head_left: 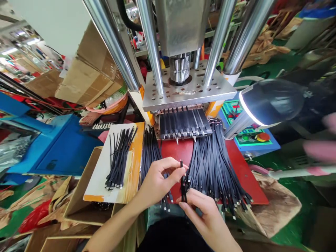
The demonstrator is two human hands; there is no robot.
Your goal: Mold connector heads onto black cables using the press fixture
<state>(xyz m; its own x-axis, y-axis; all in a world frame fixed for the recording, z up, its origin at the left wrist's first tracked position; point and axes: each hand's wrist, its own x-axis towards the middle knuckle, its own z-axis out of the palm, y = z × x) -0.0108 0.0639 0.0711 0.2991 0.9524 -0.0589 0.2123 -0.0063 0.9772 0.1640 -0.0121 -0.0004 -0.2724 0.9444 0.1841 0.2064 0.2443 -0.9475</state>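
Note:
Between my hands, in front of the red machine bed [178,149], is a short black flat cable [183,189] with a metal plug at its upper end. My left hand [166,174] pinches it near that plug between thumb and finger. Lower down, my right hand [201,211] grips the same cable with thumb and fingertips. Just beyond sits a black fixture block [185,123] with several cables lying in its slots, plugs along the near edge. To the right a large fan of black cables [215,164] spreads over the bed; a smaller bunch [152,147] lies left of the fixture.
Above the fixture hangs a steel press plate [189,92] between chrome posts. A bundle of cables [120,157] rests on a white and orange board [98,175] at left. At right stand a lit lamp [270,101] and a control panel with a red button [263,137].

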